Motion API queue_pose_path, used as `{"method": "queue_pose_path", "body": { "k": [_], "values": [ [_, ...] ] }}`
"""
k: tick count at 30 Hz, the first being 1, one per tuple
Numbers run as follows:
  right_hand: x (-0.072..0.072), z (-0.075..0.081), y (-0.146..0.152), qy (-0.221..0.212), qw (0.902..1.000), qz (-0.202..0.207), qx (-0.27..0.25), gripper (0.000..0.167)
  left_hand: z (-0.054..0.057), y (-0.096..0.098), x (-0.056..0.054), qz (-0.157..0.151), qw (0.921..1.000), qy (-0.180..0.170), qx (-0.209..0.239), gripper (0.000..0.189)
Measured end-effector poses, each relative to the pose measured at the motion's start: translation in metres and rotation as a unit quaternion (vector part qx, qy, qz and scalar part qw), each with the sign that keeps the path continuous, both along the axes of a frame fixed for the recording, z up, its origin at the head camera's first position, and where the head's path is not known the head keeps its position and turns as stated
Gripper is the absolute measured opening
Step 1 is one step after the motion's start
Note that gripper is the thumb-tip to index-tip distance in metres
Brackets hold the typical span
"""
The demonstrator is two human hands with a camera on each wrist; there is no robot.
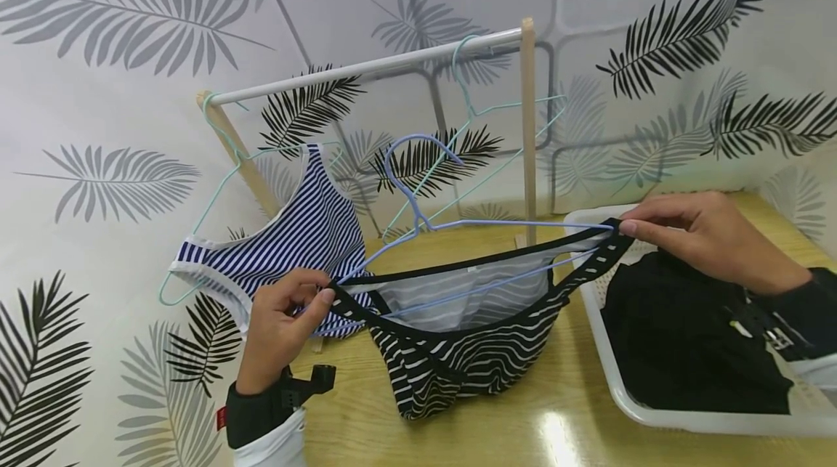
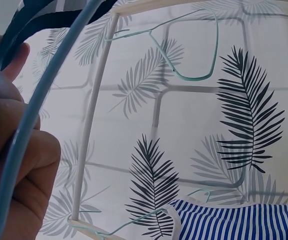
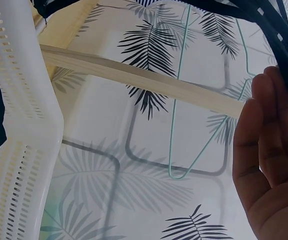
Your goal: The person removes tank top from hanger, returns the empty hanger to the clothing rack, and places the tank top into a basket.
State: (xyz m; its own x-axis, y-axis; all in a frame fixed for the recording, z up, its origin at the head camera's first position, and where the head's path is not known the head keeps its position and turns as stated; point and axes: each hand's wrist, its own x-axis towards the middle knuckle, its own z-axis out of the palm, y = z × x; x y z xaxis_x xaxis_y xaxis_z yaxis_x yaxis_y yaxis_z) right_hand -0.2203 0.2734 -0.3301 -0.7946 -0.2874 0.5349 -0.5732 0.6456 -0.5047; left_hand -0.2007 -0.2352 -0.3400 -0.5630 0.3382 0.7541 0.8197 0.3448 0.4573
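Observation:
A black-and-white striped tank top [image 1: 471,358] hangs stretched between both hands, its neck opening facing up. A blue hanger [image 1: 497,223] runs across it, its ends at the two black-edged straps and its hook pointing up. My left hand [image 1: 277,322] pinches the left strap between thumb and fingers; in the left wrist view the blue hanger [image 2: 21,130] passes in front of that hand [image 2: 29,175]. With thumb and fingertips my right hand [image 1: 713,242] pinches the right strap [image 3: 276,40] by the hanger's end.
Behind stands a rack with a white rail [image 1: 366,66] and wooden posts. A blue-and-white striped top [image 1: 294,227] hangs there on a green hanger, and a bare green hanger [image 1: 471,115] hangs further right. At right, a white basket [image 1: 604,365] holds black clothing [image 1: 686,343].

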Motion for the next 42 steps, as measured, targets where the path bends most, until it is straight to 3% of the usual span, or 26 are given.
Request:
{"method": "queue_pose_path", "body": {
  "k": [17, 27, 31, 36, 42],
  "values": [
    [-0.002, -0.004, 0.000, -0.018, 0.9997, 0.019, -0.002, 0.017, 0.001, -0.002, 0.001, 0.002, 0.9999, 0.000, 0.011, 0.022],
    [-0.006, -0.014, -0.009, 0.001, 0.9970, 0.077, 0.000, 0.025, 0.003, 0.000, -0.001, -0.005, 0.9996, -0.009, 0.026, 0.022],
    [-0.006, -0.019, -0.016, -0.001, 0.9959, 0.090, -0.001, 0.021, 0.003, 0.003, -0.002, -0.008, 0.9996, -0.009, 0.027, 0.021],
    [-0.005, -0.023, -0.025, -0.065, 0.9953, 0.072, -0.006, 0.011, 0.004, 0.008, -0.003, -0.014, 0.9994, -0.016, 0.026, 0.018],
    [-0.004, -0.027, -0.037, -0.143, 0.9862, 0.083, -0.015, 0.015, 0.004, 0.013, -0.002, -0.012, 0.9992, -0.034, 0.013, 0.016]
  ]
}}
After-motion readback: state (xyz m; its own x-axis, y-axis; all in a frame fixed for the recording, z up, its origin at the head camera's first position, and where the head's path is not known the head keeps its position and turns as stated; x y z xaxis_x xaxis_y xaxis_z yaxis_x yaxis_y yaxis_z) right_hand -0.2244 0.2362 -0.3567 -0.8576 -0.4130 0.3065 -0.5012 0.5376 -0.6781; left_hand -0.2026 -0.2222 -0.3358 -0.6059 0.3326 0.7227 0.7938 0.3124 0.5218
